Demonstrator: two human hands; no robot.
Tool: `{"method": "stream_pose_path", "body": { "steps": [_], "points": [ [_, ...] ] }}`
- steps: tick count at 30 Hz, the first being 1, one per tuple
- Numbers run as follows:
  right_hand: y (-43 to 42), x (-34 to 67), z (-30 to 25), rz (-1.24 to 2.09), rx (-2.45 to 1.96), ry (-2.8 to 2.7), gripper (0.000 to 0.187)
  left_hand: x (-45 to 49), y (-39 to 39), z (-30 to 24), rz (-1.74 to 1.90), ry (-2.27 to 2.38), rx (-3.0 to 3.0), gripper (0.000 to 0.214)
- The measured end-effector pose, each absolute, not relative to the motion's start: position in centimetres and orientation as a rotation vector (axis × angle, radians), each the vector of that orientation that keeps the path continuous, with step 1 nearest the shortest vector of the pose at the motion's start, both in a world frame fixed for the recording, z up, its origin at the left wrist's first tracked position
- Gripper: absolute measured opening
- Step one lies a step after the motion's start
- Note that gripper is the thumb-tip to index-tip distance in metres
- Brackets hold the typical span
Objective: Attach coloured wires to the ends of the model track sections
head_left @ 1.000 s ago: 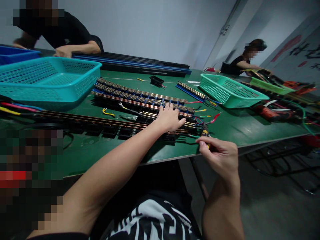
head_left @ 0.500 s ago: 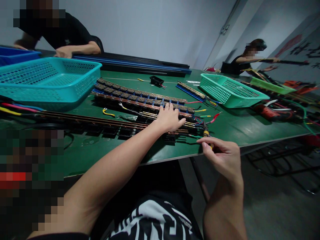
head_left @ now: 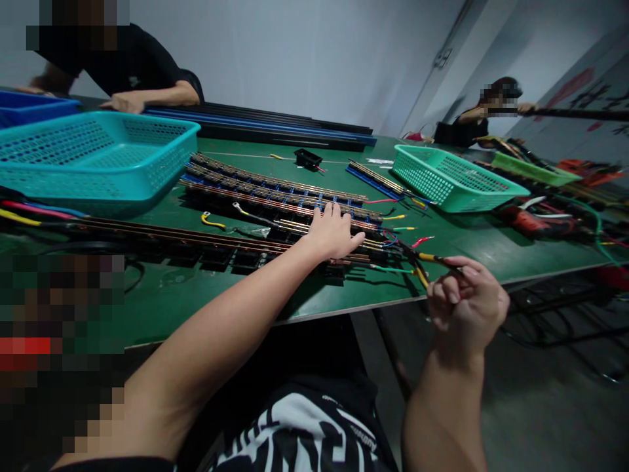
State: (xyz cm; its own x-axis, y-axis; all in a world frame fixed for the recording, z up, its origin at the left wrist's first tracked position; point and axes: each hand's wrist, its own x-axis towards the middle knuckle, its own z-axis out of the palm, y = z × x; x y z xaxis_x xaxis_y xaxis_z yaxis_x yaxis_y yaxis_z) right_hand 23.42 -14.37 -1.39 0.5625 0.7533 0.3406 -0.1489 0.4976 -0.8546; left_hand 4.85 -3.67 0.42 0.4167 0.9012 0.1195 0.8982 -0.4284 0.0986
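On a green desk (head_left: 491,255), we rested our left grip (head_left: 331,236), unclenched and spread, across rails (head_left: 280,190), our right grip (head_left: 466,295) grasped splayed pliers (head_left: 426,257) near a green wire (head_left: 396,269).

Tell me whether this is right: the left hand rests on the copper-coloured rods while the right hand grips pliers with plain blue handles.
Not quite: the pliers have yellow-and-black handles, not blue, as the head view shows. The left hand does rest on the copper-coloured rods, and the right hand does grip the pliers.
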Motion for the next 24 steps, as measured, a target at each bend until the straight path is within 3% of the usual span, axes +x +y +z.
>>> {"method": "stream_pose_path", "body": {
  "steps": [17,24],
  "points": [
    [-14.1,24.5,-1.9,0.757,-0.859,-0.584,0.015,4.9,-3.5,0.2,0.249,1.670,2.626,0.071],
    [-17.5,21.7,-1.8,0.299,-0.914,-0.782,0.017,4.9,-3.5,0.3,0.259,1.657,2.617,0.072]
  ]
}}
